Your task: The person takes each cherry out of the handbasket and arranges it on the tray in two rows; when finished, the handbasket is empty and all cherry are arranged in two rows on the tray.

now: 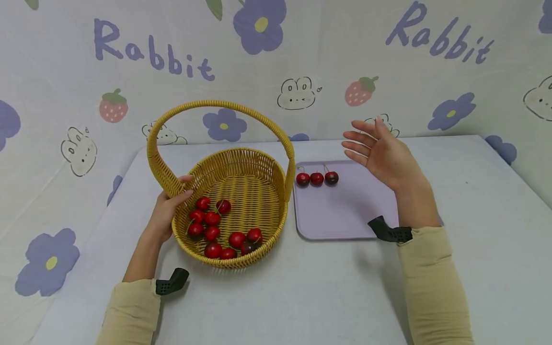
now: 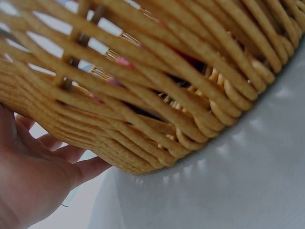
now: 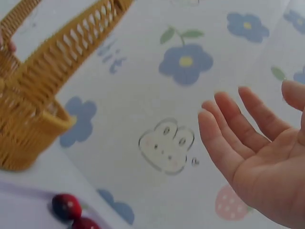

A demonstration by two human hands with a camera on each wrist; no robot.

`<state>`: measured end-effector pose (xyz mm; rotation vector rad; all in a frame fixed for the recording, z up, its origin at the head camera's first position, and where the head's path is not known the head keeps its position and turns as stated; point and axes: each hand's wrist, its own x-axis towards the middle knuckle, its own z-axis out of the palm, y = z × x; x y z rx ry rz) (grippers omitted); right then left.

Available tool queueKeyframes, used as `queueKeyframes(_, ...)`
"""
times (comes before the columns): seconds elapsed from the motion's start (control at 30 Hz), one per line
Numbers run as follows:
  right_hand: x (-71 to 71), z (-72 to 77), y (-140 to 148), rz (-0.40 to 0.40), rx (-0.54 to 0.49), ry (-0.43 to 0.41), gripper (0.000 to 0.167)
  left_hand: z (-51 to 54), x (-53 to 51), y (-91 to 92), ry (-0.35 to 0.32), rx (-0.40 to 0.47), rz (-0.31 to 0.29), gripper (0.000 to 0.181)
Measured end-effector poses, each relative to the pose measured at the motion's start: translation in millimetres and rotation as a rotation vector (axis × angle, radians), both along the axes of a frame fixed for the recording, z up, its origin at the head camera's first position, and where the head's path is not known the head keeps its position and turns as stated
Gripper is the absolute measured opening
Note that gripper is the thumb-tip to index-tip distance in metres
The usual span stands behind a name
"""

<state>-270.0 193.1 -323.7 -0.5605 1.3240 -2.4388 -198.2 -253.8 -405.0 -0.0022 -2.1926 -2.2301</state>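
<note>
At the left of the head frame, the left hand [image 1: 166,213] grips the rim of a yellow wicker basket [image 1: 241,262], thumb lapped over the edge near the foot of the arched handle [image 1: 217,103]. Held from one side only, the basket could tip if that wrist twists or lifts. Its loose red cherries [image 1: 212,233] crowd the lower left and bottom of the bowl, so a tilt that way might spill them over the near rim; a stem could also snag in the weave. Right of centre, the lavender tray [image 1: 336,215] lies just beside the basket, and a sideways shove could jolt it. Three cherries [image 1: 316,179] sit in a row at its upper left corner; being round, they might roll out of line. Toward the upper right, the right hand [image 1: 384,158] hangs empty, fingers extended, palm turned leftward. Its black wrist mount [image 1: 390,231] could clip the tray's rim if the arm drops.
</note>
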Motion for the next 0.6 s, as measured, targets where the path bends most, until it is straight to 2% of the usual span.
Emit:
queueKeyframes(0.1, 8.4, 9.3, -4.8, 0.095, -0.040, 0.127, 0.042, -1.6, -0.3, -0.7, 0.006, -0.004, -0.002, 0.038)
queueKeyframes(0.2, 15.5, 18.4, -9.6, 0.226, -0.106, 0.243, 0.045, -2.9, -0.9, -1.5, 0.009, -0.004, -0.001, 0.039)
queueKeyframes(0.37, 28.3, 28.9, -20.6, 0.409, -0.160, 0.399, 0.045, -4.9, -1.8, -2.9, 0.007, 0.006, -0.002, 0.039)
queueKeyframes(0.5, 40.2, 31.2, -35.3, 0.493, -0.068, 0.503, 0.041, -5.3, -2.5, -3.9, 0.010, 0.006, -0.006, 0.039)
queueKeyframes(0.6, 45.4, 26.8, -49.4, 0.557, 0.078, 0.564, 0.040, -6.0, -3.0, -4.0, 0.011, 0.008, -0.007, 0.039)
